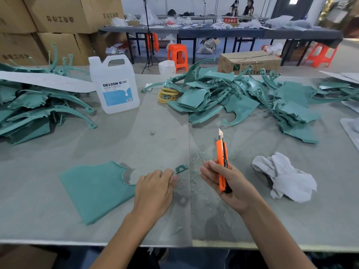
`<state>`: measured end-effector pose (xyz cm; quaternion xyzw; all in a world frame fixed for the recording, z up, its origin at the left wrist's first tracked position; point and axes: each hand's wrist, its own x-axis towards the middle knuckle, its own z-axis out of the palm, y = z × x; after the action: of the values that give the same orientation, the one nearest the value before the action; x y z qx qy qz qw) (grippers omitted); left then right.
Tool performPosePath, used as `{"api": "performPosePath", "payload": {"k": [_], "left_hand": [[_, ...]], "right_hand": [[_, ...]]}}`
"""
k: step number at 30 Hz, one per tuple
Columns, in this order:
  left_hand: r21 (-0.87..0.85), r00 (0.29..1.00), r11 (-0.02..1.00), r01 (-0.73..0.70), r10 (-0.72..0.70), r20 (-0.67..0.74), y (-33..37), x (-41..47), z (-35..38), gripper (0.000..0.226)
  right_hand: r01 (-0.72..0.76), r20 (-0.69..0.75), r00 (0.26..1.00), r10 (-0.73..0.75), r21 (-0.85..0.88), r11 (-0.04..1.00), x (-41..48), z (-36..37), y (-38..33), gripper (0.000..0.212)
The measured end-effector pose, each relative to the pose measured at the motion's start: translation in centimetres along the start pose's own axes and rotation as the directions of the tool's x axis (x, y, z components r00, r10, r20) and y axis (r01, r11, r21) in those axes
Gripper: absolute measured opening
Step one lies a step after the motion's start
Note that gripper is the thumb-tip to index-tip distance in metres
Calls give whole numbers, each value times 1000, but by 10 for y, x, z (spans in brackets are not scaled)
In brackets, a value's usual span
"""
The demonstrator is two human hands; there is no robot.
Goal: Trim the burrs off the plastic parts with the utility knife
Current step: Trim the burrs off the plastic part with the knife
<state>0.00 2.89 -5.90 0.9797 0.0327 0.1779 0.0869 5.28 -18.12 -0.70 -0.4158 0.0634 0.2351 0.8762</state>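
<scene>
Left hand (155,191) pinches thin tab (181,168) of teal part (93,189), lower centre-left. Right hand (231,183) clamped on knife (222,164), blade (220,133) out, off part. Risk: tab flexes under cut, blade slips toward pinch.

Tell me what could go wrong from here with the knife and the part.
1. The knife in the right hand has its blade out. The left hand pinches the part by its small tab, so a slip there might cut that hand.
2. Held only at that tab, the part may swing under the blade.
3. Loose shavings nearby might let it slide.
</scene>
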Motion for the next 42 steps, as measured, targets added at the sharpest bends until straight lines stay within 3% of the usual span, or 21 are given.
{"api": "performPosePath", "payload": {"k": [3, 5, 8, 12, 15, 19, 22, 25, 29, 33, 38, 42], "left_hand": [[-14, 1000, 1000, 25, -24, 14, 1, 0, -1, 41], [-22, 999, 999, 43, -42, 30, 1, 0, -1, 46], [-15, 997, 997, 70, -69, 46, 4, 1, -1, 45], [-12, 989, 992, 124, -123, 79, 7, 4, 0, 42], [21, 979, 987, 158, -159, 126, 9, 6, 1, 43], [56, 973, 983, 176, -182, 142, 13, 6, 1, 47], [93, 972, 980, 178, -190, 136, 16, 6, 1, 47], [123, 968, 977, 177, -195, 157, 17, 6, 2, 47], [147, 966, 974, 173, -197, 170, 21, 8, 0, 46], [101, 962, 978, 184, -200, 185, 17, 5, -2, 49], [123, 965, 978, 167, -187, 182, 18, 11, -5, 49], [100, 970, 986, 132, -149, 191, 14, 10, -7, 51]], "right_hand": [[26, 46, 999, -23, -63, 998, -5, -5, -10, 22], [44, 79, 997, -23, -272, 961, -9, -8, -14, 29], [103, 91, 994, -59, -637, 764, -14, -8, -9, 29], [138, 84, 986, -148, -901, 410, -22, -3, 9, 17], [153, 106, 972, -211, -964, 220, -30, 1, 17, 10], [203, 186, 944, -272, -978, 37, -41, 4, 22, 24], [180, 181, 947, -265, -983, -27, -45, 4, 19, 25], [136, 138, 965, -225, -990, -21, -44, 2, 12, 9], [71, 76, 979, -189, -997, -33, -38, 2, 2, 20], [-5, 17, 984, -175, -992, -123, -32, -6, -7, 22], [106, 92, 962, -257, -993, 44, -35, -18, -1, 13], [112, 107, 964, -242, -994, 7, -30, -19, 9, 14]]}}
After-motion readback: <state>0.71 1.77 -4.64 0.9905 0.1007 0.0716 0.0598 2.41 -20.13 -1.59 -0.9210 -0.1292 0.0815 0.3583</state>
